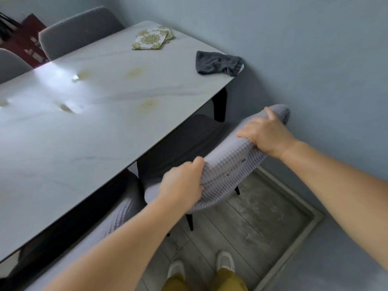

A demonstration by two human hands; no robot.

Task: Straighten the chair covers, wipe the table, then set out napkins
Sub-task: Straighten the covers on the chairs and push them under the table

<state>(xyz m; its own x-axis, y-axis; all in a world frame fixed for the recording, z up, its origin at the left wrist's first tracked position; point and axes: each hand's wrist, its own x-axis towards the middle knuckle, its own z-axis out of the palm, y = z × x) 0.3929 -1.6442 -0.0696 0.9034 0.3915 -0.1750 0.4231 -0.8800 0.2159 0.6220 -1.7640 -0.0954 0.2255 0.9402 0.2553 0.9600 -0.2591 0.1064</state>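
Left hand (pixel 180 183) and right hand (pixel 266 133) both grip the grey waffle chair cover (pixel 228 162) along the backrest top: first step underway. Marble table (pixel 88 127) looks stained, unwiped; grey cloth (pixel 216 63) and stacked napkins (pixel 152 37) lie at its far end.

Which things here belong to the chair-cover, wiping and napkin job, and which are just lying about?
Job: waffle-weave chair cover, gripped by left hand and right hand; stained table; dark cloth; patterned napkins.
Lying about: red bag.
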